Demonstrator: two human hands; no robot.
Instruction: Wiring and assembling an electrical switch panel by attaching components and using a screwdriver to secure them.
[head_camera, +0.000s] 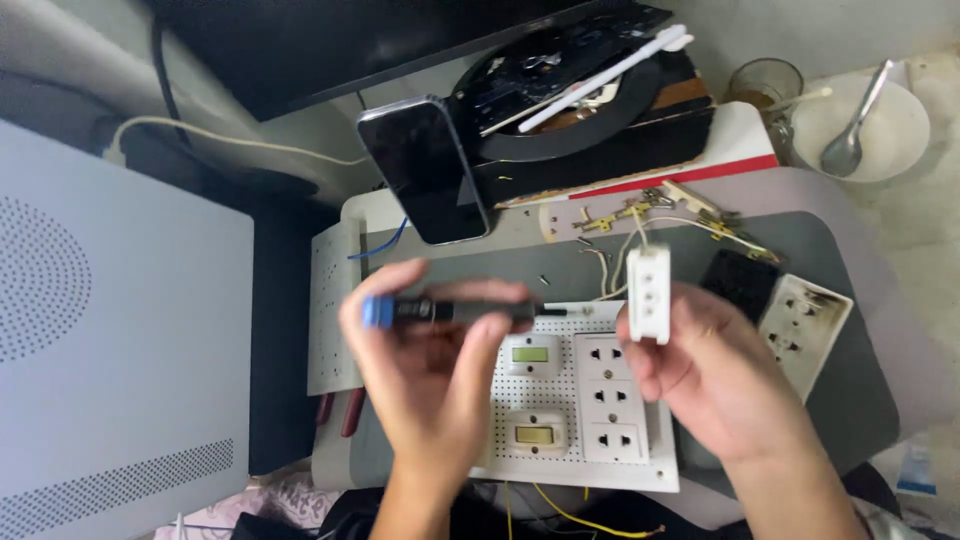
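Fingers (470, 325) of my left hand (430, 370) are clamped on a black screwdriver (450, 310) with a blue cap, its tip pointing right at the small white socket module (648, 293) pinched in my right hand (715, 375), above the perforated board (575, 400) on the counter (840, 300). I judge I am working on the module's screw; the tip must meet it straight.

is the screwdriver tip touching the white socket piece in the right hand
Apart. The head view shows the screwdriver tip ending left of the white socket piece, with pegboard visible in the gap. The left hand holds the screwdriver; the right hand holds the socket piece.
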